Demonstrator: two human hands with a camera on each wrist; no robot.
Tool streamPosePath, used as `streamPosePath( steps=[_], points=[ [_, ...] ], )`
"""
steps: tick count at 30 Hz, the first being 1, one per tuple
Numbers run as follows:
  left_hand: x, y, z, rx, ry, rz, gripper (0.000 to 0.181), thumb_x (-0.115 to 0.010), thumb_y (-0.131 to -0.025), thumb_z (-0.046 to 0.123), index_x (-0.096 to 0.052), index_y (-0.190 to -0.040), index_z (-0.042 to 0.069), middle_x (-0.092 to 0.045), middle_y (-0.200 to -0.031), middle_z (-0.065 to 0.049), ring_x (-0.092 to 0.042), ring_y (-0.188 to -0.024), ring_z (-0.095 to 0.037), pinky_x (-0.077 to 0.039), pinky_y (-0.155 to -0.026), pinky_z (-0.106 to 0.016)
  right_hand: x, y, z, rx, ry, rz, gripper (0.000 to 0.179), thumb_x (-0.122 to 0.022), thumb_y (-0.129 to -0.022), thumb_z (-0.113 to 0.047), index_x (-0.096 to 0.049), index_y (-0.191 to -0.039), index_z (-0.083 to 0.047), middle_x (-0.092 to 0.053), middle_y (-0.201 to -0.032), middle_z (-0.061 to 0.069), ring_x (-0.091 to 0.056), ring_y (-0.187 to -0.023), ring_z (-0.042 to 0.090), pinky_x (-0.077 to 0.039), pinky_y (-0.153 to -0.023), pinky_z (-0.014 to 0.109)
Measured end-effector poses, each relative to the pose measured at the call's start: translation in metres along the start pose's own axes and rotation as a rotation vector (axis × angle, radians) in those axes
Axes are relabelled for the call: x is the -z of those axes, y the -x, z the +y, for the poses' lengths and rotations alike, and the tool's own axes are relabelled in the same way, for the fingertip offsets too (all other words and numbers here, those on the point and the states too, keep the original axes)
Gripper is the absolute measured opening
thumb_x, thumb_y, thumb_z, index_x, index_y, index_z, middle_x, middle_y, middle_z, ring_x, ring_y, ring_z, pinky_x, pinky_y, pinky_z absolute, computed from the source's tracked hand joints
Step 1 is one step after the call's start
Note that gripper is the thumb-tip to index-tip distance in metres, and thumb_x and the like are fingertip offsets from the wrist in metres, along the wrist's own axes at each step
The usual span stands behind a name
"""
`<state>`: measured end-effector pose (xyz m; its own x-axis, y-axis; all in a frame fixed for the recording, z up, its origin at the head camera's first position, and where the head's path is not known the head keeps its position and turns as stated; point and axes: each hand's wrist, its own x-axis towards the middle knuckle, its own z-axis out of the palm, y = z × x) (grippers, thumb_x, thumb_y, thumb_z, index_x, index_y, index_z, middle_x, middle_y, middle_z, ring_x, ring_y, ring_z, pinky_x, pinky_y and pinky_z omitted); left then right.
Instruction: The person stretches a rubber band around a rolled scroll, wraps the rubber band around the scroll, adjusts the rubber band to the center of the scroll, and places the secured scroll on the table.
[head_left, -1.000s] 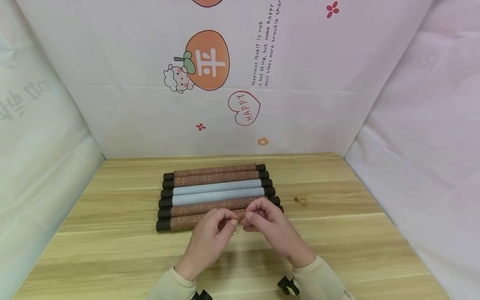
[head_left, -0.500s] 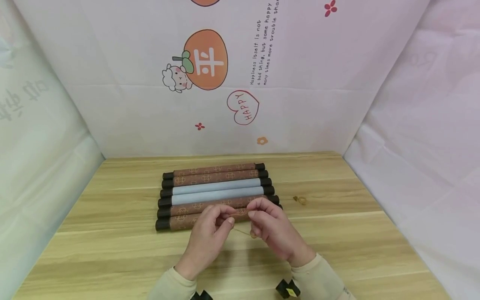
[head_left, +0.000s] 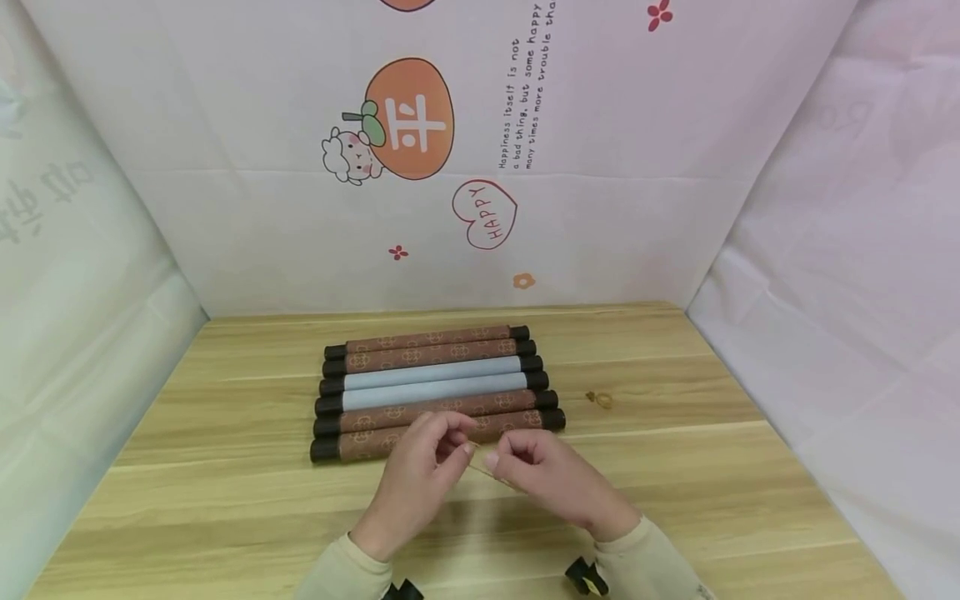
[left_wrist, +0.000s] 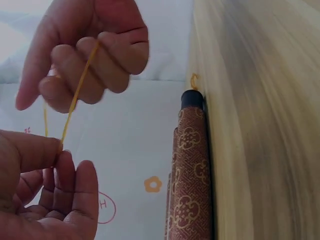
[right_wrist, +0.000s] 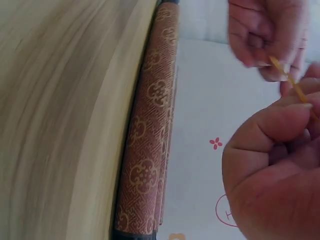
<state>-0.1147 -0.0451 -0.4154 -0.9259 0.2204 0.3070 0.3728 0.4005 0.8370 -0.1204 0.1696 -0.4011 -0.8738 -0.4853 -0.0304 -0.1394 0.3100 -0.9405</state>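
Observation:
Between my hands runs a thin yellow rubber band [left_wrist: 80, 92], drawn taut at a slant over the table. My left hand [head_left: 420, 479] pinches one end between thumb and forefinger. On the other side, the curled fingers of my right hand [head_left: 558, 479] hold the band, which passes across the fingertips in the left wrist view. Just beyond both hands lie several rolled scrolls side by side, brown patterned ones [head_left: 435, 353] and pale blue ones [head_left: 435, 392], all with black end knobs. My left fingers overlap the nearest brown scroll in the head view.
A small yellow loop [head_left: 603, 402] lies on the wooden table [head_left: 675, 500], right of the scrolls. A white printed cloth [head_left: 600, 208] stands behind the table, with white cloth sides [head_left: 847, 292] to left and right.
My right hand has lowered toward me and turned, stretching the rubber band out from the left hand. The left hand has barely moved, and the scrolls lie as before.

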Motion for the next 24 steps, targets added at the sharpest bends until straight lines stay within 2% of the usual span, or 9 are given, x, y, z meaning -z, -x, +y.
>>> streamPosePath(
  steps=[4, 7, 9, 13, 16, 19, 22, 24],
  points=[
    [-0.007, 0.000, -0.002, -0.049, -0.076, -0.096, 0.025, -0.073, -0.095, 0.010, -0.070, -0.119, 0.012, -0.064, -0.098, 0.007, -0.060, -0.089, -0.004, -0.057, -0.079, -0.023, 0.001, 0.001, 0.002, 0.041, -0.212, 0.078, 0.039, -0.052, -0.110, -0.028, -0.055, -0.084, 0.001, -0.051, -0.072, -0.001, -0.051, -0.069, 0.011, -0.046, -0.070, 0.027],
    [-0.013, 0.000, 0.000, -0.080, -0.093, -0.153, 0.025, -0.073, -0.095, 0.011, -0.070, -0.120, 0.011, -0.066, -0.098, 0.008, -0.061, -0.087, -0.002, -0.056, -0.078, -0.023, 0.000, 0.000, 0.003, 0.067, -0.364, 0.143, 0.037, -0.049, -0.111, -0.030, -0.059, -0.089, -0.003, -0.054, -0.073, -0.004, -0.056, -0.076, 0.011, -0.051, -0.079, 0.027],
    [-0.016, -0.001, 0.002, -0.090, -0.093, -0.179, 0.026, -0.073, -0.096, 0.012, -0.069, -0.122, 0.013, -0.067, -0.099, 0.008, -0.061, -0.087, -0.002, -0.056, -0.078, -0.023, 0.000, 0.001, 0.004, 0.099, -0.451, 0.153, 0.034, -0.046, -0.112, -0.030, -0.061, -0.090, -0.009, -0.052, -0.071, -0.006, -0.058, -0.076, 0.010, -0.053, -0.079, 0.026],
    [-0.021, -0.003, 0.007, -0.079, -0.077, -0.207, 0.028, -0.073, -0.096, 0.014, -0.068, -0.124, 0.015, -0.066, -0.099, 0.009, -0.061, -0.087, 0.000, -0.056, -0.078, -0.022, 0.000, 0.004, 0.005, 0.192, -0.585, 0.117, 0.034, -0.040, -0.114, -0.029, -0.065, -0.093, -0.017, -0.047, -0.067, -0.009, -0.061, -0.073, 0.006, -0.054, -0.074, 0.021],
    [-0.023, -0.005, 0.009, -0.087, -0.071, -0.210, 0.029, -0.074, -0.096, 0.014, -0.068, -0.125, 0.013, -0.066, -0.099, 0.009, -0.062, -0.086, 0.000, -0.056, -0.078, -0.022, 0.002, 0.006, 0.006, 0.240, -0.630, 0.089, 0.036, -0.038, -0.115, -0.027, -0.068, -0.098, -0.018, -0.043, -0.067, -0.008, -0.057, -0.066, 0.004, -0.052, -0.069, 0.020],
    [-0.025, -0.007, 0.009, -0.104, -0.064, -0.210, 0.030, -0.074, -0.095, 0.014, -0.069, -0.124, 0.011, -0.067, -0.098, 0.009, -0.061, -0.086, -0.001, -0.056, -0.077, -0.022, 0.003, 0.007, 0.006, 0.265, -0.628, 0.084, 0.037, -0.037, -0.115, -0.025, -0.069, -0.100, -0.015, -0.038, -0.066, -0.005, -0.041, -0.057, 0.008, -0.040, -0.060, 0.021],
    [-0.026, -0.008, 0.009, -0.112, -0.059, -0.218, 0.030, -0.074, -0.096, 0.016, -0.068, -0.124, 0.012, -0.066, -0.100, 0.008, -0.061, -0.086, -0.001, -0.055, -0.078, -0.022, 0.005, 0.008, 0.006, 0.255, -0.617, 0.099, 0.035, -0.038, -0.115, -0.025, -0.068, -0.101, -0.014, -0.039, -0.065, -0.006, -0.030, -0.055, 0.013, -0.026, -0.055, 0.026],
    [-0.026, -0.009, 0.009, -0.112, -0.061, -0.228, 0.030, -0.074, -0.096, 0.018, -0.068, -0.125, 0.013, -0.067, -0.102, 0.006, -0.062, -0.087, -0.001, -0.056, -0.078, -0.022, 0.007, 0.008, 0.007, 0.228, -0.604, 0.125, 0.034, -0.040, -0.114, -0.027, -0.068, -0.101, -0.014, -0.043, -0.066, -0.008, -0.030, -0.055, 0.012, -0.023, -0.054, 0.027]
  ],
)
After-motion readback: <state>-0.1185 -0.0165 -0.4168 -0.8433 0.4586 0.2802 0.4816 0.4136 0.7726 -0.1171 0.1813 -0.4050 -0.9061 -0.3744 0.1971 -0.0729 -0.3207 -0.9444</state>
